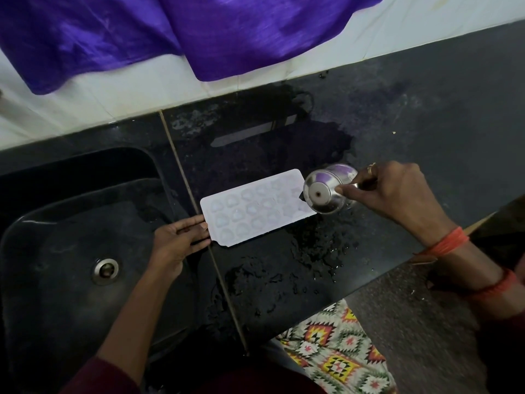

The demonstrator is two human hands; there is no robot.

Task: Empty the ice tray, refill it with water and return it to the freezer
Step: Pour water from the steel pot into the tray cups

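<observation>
A white ice tray (255, 207) with several round cells lies flat on the wet black counter, just right of the sink. My left hand (177, 241) rests at the tray's left end, its fingertips touching the edge. A small steel cup (326, 190) is tipped over the tray's right end, base facing me, and my right hand (397, 191) grips it by the rim. Whether water is flowing out of the cup cannot be made out.
A black sink (71, 251) with a steel drain (105, 271) fills the left. Water puddles (312, 251) spread over the counter (426, 123) near its front edge. Purple cloth (199, 32) hangs on the white wall behind. A patterned fabric (335, 351) lies below the counter.
</observation>
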